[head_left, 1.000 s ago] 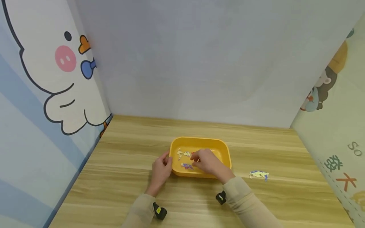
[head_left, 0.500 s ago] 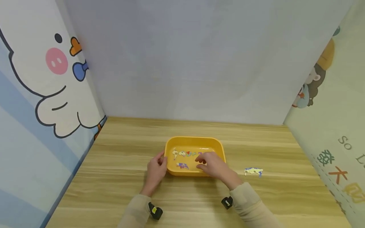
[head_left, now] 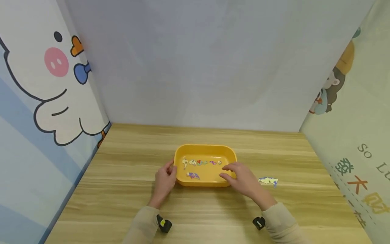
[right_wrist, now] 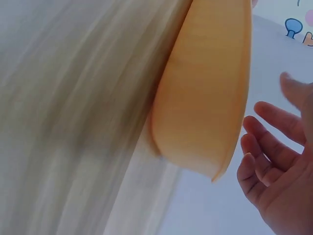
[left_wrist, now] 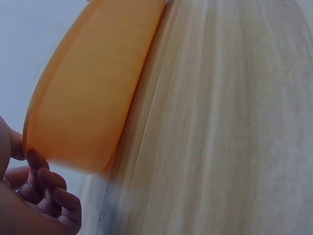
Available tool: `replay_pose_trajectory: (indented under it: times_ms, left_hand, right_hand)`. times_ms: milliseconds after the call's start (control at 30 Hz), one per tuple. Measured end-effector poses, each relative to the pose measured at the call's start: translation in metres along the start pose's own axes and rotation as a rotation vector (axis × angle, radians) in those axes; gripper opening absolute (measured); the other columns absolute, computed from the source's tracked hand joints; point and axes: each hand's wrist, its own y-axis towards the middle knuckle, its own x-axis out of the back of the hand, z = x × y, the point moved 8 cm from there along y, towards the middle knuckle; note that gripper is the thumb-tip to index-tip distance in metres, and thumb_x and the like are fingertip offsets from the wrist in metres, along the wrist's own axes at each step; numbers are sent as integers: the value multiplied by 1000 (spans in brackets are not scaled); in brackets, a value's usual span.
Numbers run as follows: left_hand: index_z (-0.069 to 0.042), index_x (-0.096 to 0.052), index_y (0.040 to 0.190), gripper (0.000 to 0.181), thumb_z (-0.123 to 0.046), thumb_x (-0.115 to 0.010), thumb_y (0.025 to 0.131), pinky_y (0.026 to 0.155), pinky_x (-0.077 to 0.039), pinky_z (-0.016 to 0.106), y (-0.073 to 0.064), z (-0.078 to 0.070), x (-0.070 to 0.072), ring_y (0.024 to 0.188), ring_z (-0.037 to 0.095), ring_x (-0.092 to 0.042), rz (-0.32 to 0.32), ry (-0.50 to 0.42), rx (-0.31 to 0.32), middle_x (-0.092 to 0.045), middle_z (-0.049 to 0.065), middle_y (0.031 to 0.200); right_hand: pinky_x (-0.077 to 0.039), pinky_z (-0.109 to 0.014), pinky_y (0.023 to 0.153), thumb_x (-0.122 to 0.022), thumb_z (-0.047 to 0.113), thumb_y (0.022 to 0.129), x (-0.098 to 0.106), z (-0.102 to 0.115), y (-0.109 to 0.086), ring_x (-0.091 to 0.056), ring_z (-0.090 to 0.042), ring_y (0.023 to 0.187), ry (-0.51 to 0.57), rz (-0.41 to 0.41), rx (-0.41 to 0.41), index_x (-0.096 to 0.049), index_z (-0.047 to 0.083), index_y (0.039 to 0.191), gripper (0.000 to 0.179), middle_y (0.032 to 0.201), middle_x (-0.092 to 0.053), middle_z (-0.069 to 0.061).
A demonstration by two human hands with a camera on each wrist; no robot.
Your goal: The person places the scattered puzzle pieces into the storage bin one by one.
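Note:
A yellow tray (head_left: 198,182) stands on the wooden table. My left hand (head_left: 165,181) pinches its left rim between thumb and fingers, seen close in the left wrist view. Inside lie several small, flat, irregular cut-outs in a row, among them a pale one (head_left: 185,163) at the left and a red and teal one (head_left: 199,162). A blue-purple cut-out (head_left: 193,175) lies nearer the front wall. Over the tray's right end my right hand (head_left: 243,179) hovers, thumb and fingers spread apart and nothing between them; the right wrist view shows the fingers beside the rim.
A larger pale yellow and blue flat cut-out (head_left: 268,180) lies on the wooden table (head_left: 137,145), just right of my right hand. A plain grey-white backdrop (head_left: 195,67) rises behind the table, with cartoon-printed panels on the left and right.
My right hand has moved right, from above the cut-outs to the tray's right end, uncovering the whole row. The left hand stays at the left rim. The head view has shifted slightly.

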Motion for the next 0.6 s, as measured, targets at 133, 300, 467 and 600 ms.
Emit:
replay_pose_trajectory:
  times_ms: [133,300,467,600]
  left_hand:
    - [4,-60,125,34,-8,-57,93,46,-37,22,0,-1,0,54,14,-45,-8,6,-9,-51,3,66]
    - [5,-60,124,33,-7,-57,93,46,-36,22,1,-2,1,54,14,-45,-9,11,-20,-50,3,66]
    - [5,-59,125,34,-9,-57,93,46,-35,22,3,1,-1,54,14,-44,-1,13,-14,-49,2,65]
    - [5,-60,125,34,-9,-57,94,46,-35,22,3,2,-1,55,14,-44,-5,14,-14,-48,2,66]
  right_hand:
    - [-48,-40,81,-67,48,85,6,-14,-9,-59,-22,93,6,-30,-24,-70,6,107,48,105,-65,-5]
    - [-47,-40,76,-68,51,83,12,-29,-18,-57,-22,89,8,-56,-44,-70,5,107,52,104,-64,-5]
    - [-48,-44,78,-63,40,91,19,-44,-27,-58,-27,95,30,-97,-71,-68,4,111,41,108,-64,-7]
    - [-48,-45,78,-58,35,96,22,-60,-35,-57,-27,98,19,-123,-102,-67,4,113,36,110,-63,-8]
